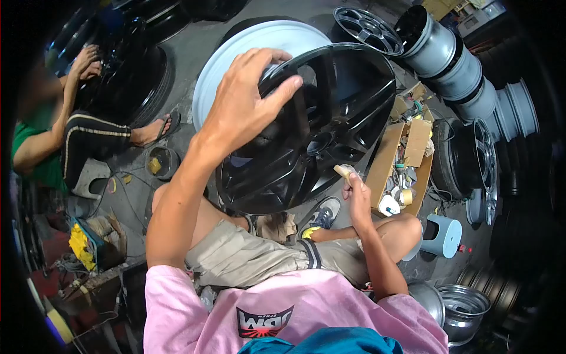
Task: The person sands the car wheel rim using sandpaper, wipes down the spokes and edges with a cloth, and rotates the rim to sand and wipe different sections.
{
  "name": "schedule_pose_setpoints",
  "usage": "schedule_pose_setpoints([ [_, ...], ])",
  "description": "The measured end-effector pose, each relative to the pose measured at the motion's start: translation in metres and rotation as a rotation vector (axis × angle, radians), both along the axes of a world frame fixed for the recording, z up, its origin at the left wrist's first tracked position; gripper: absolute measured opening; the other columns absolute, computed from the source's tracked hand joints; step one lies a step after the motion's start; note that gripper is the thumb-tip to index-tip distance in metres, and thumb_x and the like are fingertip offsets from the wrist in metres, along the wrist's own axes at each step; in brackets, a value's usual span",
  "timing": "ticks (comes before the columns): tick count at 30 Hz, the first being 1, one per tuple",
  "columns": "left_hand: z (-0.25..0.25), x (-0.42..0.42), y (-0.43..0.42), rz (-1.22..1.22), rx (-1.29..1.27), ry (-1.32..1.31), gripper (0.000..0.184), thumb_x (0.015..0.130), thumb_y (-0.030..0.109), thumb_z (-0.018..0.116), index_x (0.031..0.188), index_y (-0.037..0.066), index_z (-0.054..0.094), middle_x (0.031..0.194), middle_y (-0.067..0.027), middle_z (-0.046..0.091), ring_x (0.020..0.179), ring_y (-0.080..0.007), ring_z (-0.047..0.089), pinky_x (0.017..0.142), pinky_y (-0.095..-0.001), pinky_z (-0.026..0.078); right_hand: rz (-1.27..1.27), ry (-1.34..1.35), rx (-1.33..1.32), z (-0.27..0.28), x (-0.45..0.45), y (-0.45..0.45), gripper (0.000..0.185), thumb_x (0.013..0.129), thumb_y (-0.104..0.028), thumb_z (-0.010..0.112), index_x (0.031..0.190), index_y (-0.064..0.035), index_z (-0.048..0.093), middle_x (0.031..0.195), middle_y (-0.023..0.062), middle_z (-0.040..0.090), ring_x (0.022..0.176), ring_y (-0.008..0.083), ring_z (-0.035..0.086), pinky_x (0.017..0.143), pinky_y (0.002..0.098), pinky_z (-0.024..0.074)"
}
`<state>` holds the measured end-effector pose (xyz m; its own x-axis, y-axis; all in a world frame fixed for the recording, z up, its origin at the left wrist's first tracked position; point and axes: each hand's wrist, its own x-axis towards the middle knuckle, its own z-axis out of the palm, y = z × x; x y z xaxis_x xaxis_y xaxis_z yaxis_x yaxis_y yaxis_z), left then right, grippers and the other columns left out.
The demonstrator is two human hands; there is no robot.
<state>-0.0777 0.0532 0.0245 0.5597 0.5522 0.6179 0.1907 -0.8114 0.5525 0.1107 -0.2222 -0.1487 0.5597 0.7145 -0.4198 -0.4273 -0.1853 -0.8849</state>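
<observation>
A large glossy black wheel [354, 76] stands tilted in front of my knees, resting over a pale grey-blue rim [206, 88]. My left hand [250, 88] is at the wheel's upper left edge, thumb and fingers spread apart around the rim's edge; whether the fingertips touch it is hard to tell. Near the lower right of the wheel, my right hand [355, 192] is closed on a small tan piece [344, 171], which points up toward the spokes. The wheel's dark centre hub [319, 143] lies between my two hands.
At right are a cardboard box [383, 168] of tools and tape, a blue-grey stool [442, 236], and stacked grey rims [460, 71]. A co-worker's hands [87, 62] are at a black wheel on the left. A small bucket [162, 163] stands nearby.
</observation>
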Motion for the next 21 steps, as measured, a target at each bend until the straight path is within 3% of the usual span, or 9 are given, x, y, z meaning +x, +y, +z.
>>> schedule_pose_setpoints([
  [2, 0.004, 0.000, 0.006, -0.009, 0.024, -0.084, 0.035, 0.096, 0.027, 0.079, 0.114, -0.002, 0.073, 0.111, -0.0182, 0.074, 0.108, -0.0357, 0.070, 0.098, -0.0428, 0.053, 0.230, -1.090, 0.130, 0.009, -0.010, 0.001, 0.032, 0.110, -0.024, 0.056, 0.110, 0.0037, 0.072, 0.093, 0.0076, 0.061, 0.079, 0.0217, 0.061, 0.071, 0.0379, 0.0483],
  [5, 0.005, -0.007, 0.016, 0.008, -0.066, -0.055, 0.034, 0.102, 0.032, 0.073, 0.121, 0.004, 0.074, 0.119, -0.0134, 0.078, 0.115, -0.0281, 0.071, 0.109, -0.0432, 0.049, 0.532, -1.350, 0.110, 0.017, -0.014, 0.005, 0.018, 0.102, -0.012, 0.067, 0.102, 0.0051, 0.073, 0.097, 0.0140, 0.063, 0.090, 0.0326, 0.065, 0.082, 0.0446, 0.0518],
  [6, 0.003, -0.007, 0.017, 0.013, -0.042, -0.082, 0.033, 0.104, 0.032, 0.071, 0.121, 0.004, 0.075, 0.117, -0.0122, 0.078, 0.114, -0.0249, 0.071, 0.109, -0.0417, 0.049, 0.596, -1.458, 0.236, 0.015, -0.011, 0.019, 0.016, 0.092, -0.008, 0.077, 0.103, 0.0027, 0.074, 0.098, 0.0152, 0.061, 0.092, 0.0365, 0.062, 0.084, 0.0460, 0.0509],
  [9, -0.001, -0.005, 0.017, -0.005, -0.055, -0.077, 0.033, 0.104, 0.032, 0.071, 0.120, 0.004, 0.075, 0.117, -0.0111, 0.078, 0.112, -0.0252, 0.071, 0.109, -0.0421, 0.049, 0.688, -1.843, 0.313, 0.027, -0.004, 0.070, 0.016, 0.089, -0.013, 0.078, 0.100, -0.0026, 0.073, 0.102, 0.0118, 0.059, 0.094, 0.0318, 0.057, 0.078, 0.0414, 0.0465],
  [12, 0.001, -0.005, 0.012, -0.033, -0.105, -0.077, 0.033, 0.104, 0.032, 0.071, 0.119, 0.003, 0.076, 0.115, -0.0111, 0.078, 0.111, -0.0245, 0.071, 0.108, -0.0416, 0.049, 0.675, -1.963, 0.165, 0.009, -0.015, 0.090, 0.013, 0.093, -0.017, 0.073, 0.101, -0.0061, 0.073, 0.102, 0.0081, 0.060, 0.103, 0.0265, 0.057, 0.083, 0.0383, 0.0446],
  [15, 0.001, -0.010, 0.009, -0.024, -0.081, -0.069, 0.032, 0.103, 0.031, 0.072, 0.117, 0.003, 0.076, 0.113, -0.0116, 0.079, 0.109, -0.0235, 0.072, 0.106, -0.0404, 0.049, 0.258, -1.291, 0.087, -0.010, -0.064, 0.088, 0.016, 0.102, -0.014, 0.064, 0.102, -0.0007, 0.072, 0.094, 0.0134, 0.057, 0.080, 0.0329, 0.057, 0.071, 0.0438, 0.0455],
  [17, 0.000, -0.006, 0.006, -0.054, -0.102, -0.068, 0.032, 0.103, 0.030, 0.072, 0.115, 0.001, 0.076, 0.111, -0.0118, 0.078, 0.108, -0.0241, 0.072, 0.104, -0.0386, 0.050, 0.172, -1.146, 0.234, -0.018, -0.061, 0.091, 0.021, 0.108, -0.017, 0.058, 0.109, 0.0001, 0.070, 0.086, 0.0084, 0.054, 0.067, 0.0245, 0.051, 0.062, 0.0361, 0.0418],
  [19, -0.001, 0.000, 0.005, -0.046, -0.145, -0.071, 0.031, 0.102, 0.029, 0.072, 0.113, 0.001, 0.076, 0.110, -0.0123, 0.078, 0.108, -0.0255, 0.072, 0.102, -0.0374, 0.051, 0.037, 0.521, 0.187, 0.004, -0.052, 0.090, 0.024, 0.112, -0.022, 0.055, 0.116, -0.0007, 0.065, 0.083, 0.0006, 0.048, 0.064, 0.0126, 0.042, 0.058, 0.0276, 0.0343],
  [21, 0.001, 0.001, 0.006, -0.024, -0.103, -0.071, 0.031, 0.102, 0.029, 0.073, 0.113, 0.000, 0.076, 0.109, -0.0122, 0.077, 0.107, -0.0268, 0.072, 0.099, -0.0373, 0.051, 0.024, 0.644, 0.264, 0.008, -0.054, 0.075, 0.037, 0.114, -0.030, 0.054, 0.131, 0.0021, 0.059, 0.084, -0.0034, 0.044, 0.065, 0.0060, 0.036, 0.058, 0.0248, 0.0300],
])
